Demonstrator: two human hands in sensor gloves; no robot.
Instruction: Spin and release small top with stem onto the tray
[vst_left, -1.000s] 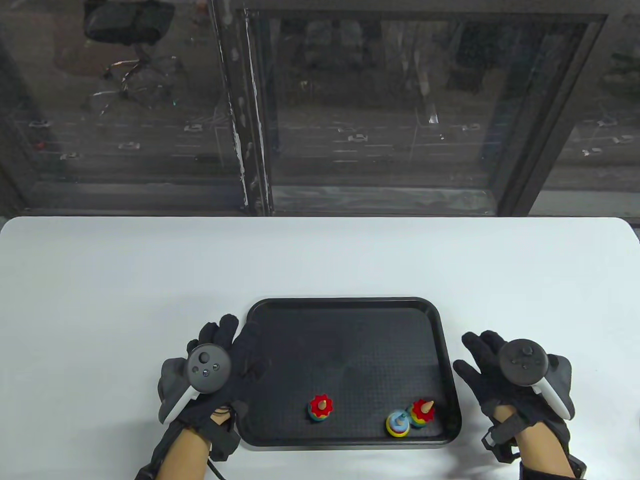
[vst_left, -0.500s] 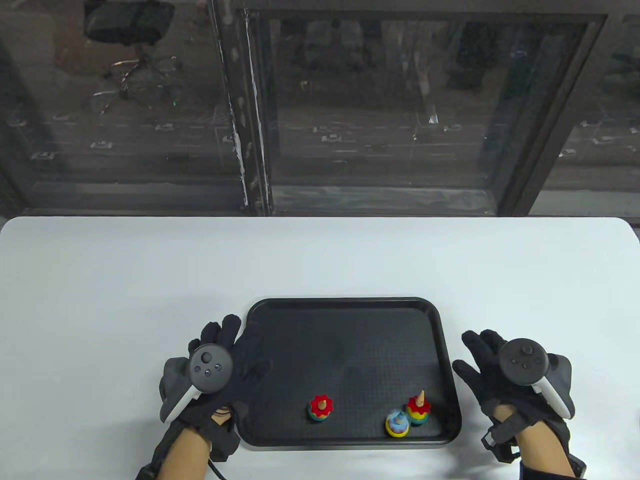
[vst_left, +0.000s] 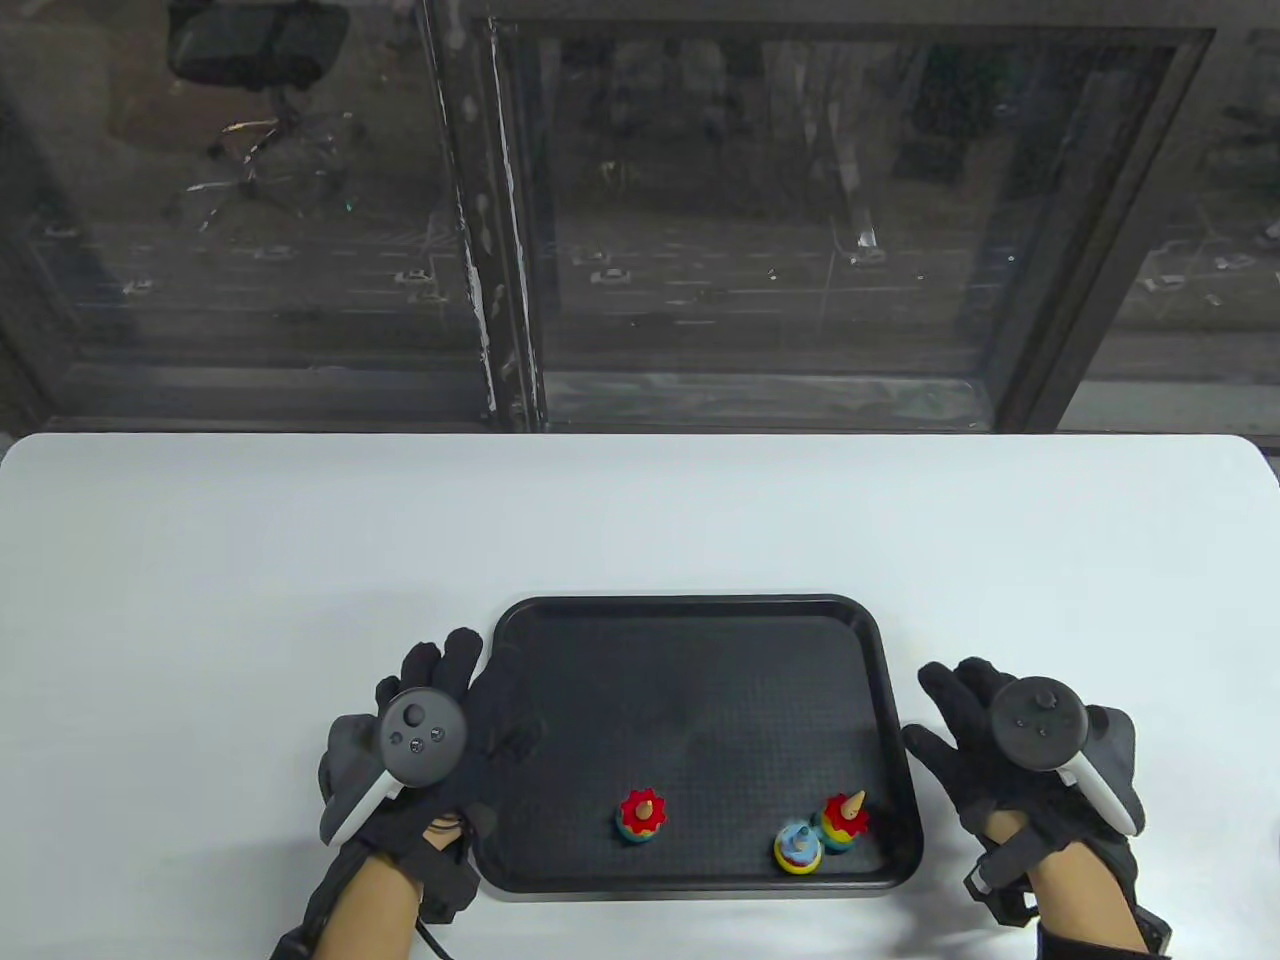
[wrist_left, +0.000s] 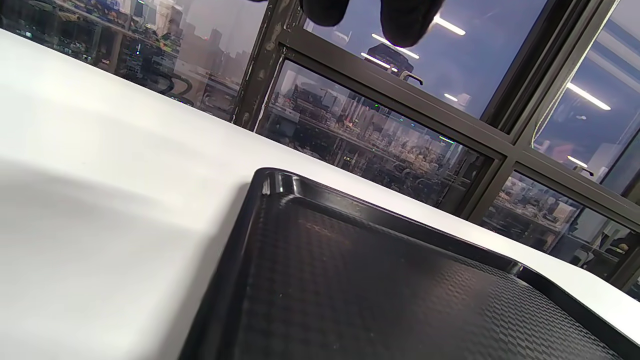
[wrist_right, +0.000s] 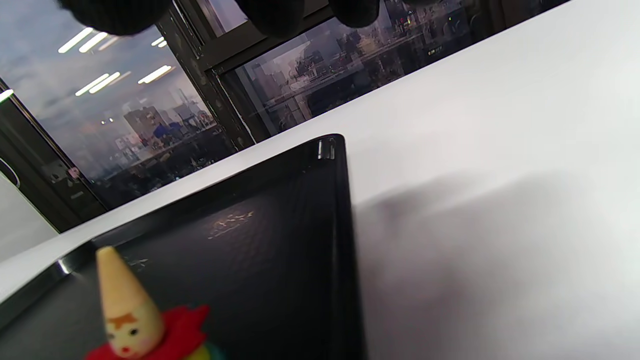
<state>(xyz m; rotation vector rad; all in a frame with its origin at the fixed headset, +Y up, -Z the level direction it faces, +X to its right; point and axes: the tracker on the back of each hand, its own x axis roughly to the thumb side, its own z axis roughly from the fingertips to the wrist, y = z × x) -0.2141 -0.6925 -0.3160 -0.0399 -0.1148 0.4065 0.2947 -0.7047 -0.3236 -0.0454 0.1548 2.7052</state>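
Three tops stand on the tray (vst_left: 690, 610): a red one (vst_left: 641, 815) near centre, a blue one (vst_left: 797, 849) and a cone-stemmed one (vst_left: 844, 820) at the near right. Neither is held; the left hand (vst_left: 430, 740) and right hand (vst_left: 1010, 760) are spread flat, empty, beside the tray. Whether any top spins cannot be told. The release appears done; next, a stem is to be pinched and twirled.

Cut off at six o'clock in the right wrist view: clown-faced top (wrist_right: 132, 320). Only fingertips (wrist_left: 405, 20) at twelve o'clock in the left wrist view. Blurred: blue top (vst_left: 797, 848), spin unreadable.
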